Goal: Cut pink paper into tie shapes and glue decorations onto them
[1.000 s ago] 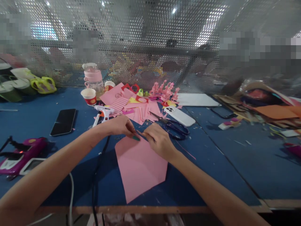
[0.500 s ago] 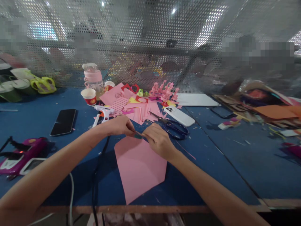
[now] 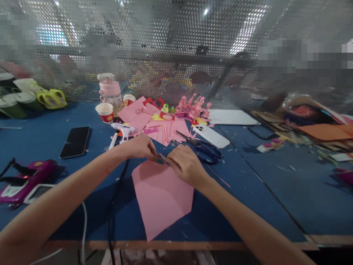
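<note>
Head view: blue worktop (image 3: 275, 191) backed by perforated metal screen (image 3: 176, 55). Left hand (image 3: 140, 147) and right hand (image 3: 186, 165), grips closed, pinch the pink paper sheet (image 3: 162, 198) at its 12 o'clock edge; scissors (image 3: 202, 149) at 2 o'clock.

On the worktop (image 3: 248, 191) a paper sheet (image 3: 162, 195) lies nearest the front edge, the two hands meeting at its far corner, with scissors (image 3: 202, 149) and a phone (image 3: 211, 135) behind to the right, a glue gun (image 3: 121, 131) behind to the left, and another phone (image 3: 75, 141) further left.
</note>
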A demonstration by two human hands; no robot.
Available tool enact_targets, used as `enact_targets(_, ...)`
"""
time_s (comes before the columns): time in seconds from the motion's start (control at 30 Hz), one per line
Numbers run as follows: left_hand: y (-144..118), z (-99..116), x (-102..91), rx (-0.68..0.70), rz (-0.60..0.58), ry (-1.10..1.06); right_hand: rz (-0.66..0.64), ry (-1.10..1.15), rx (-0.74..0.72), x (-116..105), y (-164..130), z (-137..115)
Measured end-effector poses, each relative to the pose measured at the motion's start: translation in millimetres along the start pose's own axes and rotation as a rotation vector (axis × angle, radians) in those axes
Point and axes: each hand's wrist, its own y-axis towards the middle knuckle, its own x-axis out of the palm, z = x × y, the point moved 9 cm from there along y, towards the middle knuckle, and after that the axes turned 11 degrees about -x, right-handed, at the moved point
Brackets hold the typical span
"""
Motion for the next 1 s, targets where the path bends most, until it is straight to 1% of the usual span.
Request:
enact_targets(0.1, -1, -1, -1.0, -0.032, 0.030, 0.047, -0.011, 0.060, 0.057, 3, -1, 4)
enact_targets(0.17, -1, -1, -1.0, -0.034, 0.040, 0.060, -0.050, 0.134, 0.111, 9, -3, 8)
enact_targets(0.27, 0, -2, -4.1, -0.023, 0.070, 0.070, -0.113, 0.248, 0.217, 18, -7, 17)
enact_targets(0.4, 5, -7, -9.8, -0.016, 0.112, 0.095, -0.131, 0.396, 0.384, 27, -14, 33)
enact_targets(0.53, 10, -12, -11.4, -0.032, 0.128, 0.093, -0.289, 0.635, 0.562, 52, -26, 40)
enact_targets(0.6, 11, -13, -11.1, -0.034, 0.132, 0.101, -0.298, 0.687, 0.612, 56, -28, 41)
enact_targets(0.7, 11, -12, -9.8, -0.025, 0.120, 0.098, -0.254, 0.694, 0.624, 54, -27, 41)
enact_targets(0.9, 12, -15, -6.3, -0.034, 0.073, 0.047, -0.202, 0.668, 0.569, 48, -22, 38)
enact_targets(1.0, 13, -16, -4.8, -0.043, 0.071, 0.019, -0.184, 0.623, 0.511, 44, -19, 36)
